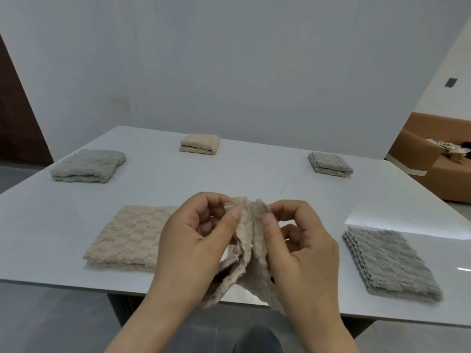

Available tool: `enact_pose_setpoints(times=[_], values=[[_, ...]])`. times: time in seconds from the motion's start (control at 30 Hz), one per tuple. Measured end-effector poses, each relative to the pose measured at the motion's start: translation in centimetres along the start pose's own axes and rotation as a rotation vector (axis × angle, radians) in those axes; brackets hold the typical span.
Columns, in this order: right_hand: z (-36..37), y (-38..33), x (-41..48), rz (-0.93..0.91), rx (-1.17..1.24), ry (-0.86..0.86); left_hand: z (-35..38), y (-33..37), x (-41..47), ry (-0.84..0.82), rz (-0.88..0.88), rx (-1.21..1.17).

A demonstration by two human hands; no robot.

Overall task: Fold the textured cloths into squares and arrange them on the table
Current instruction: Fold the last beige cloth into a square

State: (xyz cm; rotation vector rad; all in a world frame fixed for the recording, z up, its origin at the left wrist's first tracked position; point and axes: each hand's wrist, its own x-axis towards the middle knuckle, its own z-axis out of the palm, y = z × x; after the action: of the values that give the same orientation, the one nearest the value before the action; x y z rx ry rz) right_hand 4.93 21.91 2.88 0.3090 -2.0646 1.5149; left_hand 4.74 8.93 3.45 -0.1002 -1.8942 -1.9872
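Starting well beyond our left hand (193, 240), we saw the far grey cloth (88, 166) lying folded on the white table (254, 179). Nearer, the flat beige cloth (128, 236) lay folded just beside that hand, its right edge hidden behind it. Our left hand pinched the top edge of the held cloth (251, 253) between thumb and forefinger, the other fingers curled. This beige cloth hung between our two hands, over the table's near edge, its bunched layers drooping past our wrists. Straight ahead, well beyond both hands, the far beige cloth (200, 143) sat folded. Our right hand (303, 248) pinched the same top edge, thumb against forefinger, close beside the left. Beyond it and to its right lay the small grey cloth (330, 164), folded. The near grey cloth (390, 263) lay folded flat, well apart from our right hand. Past the table stood a brown sofa (433, 154).
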Motion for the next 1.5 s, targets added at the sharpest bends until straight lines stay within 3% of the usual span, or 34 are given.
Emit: enact_pose_setpoints(times=[0.47,0.73,0.9,1.13,1.5], values=[[-0.5,-0.5,-0.3,0.097,0.25,-0.082,-0.2,0.4,-0.6,-0.018,-0.054,-0.067],[-0.7,-0.4,0.4,0.219,0.405,-0.277,-0.7,0.6,-0.8,-0.049,-0.046,-0.073],[-0.6,0.4,0.6,0.266,0.296,-0.314,-1.1,0.4,-0.8,-0.036,-0.037,-0.061],[-0.3,1.1,0.8,0.133,0.109,-0.236,-1.2,0.0,-0.7,0.027,-0.017,0.071],[0.0,0.6,0.7,0.162,0.082,-0.278,-1.3,0.1,-1.0,0.014,0.026,0.172]])
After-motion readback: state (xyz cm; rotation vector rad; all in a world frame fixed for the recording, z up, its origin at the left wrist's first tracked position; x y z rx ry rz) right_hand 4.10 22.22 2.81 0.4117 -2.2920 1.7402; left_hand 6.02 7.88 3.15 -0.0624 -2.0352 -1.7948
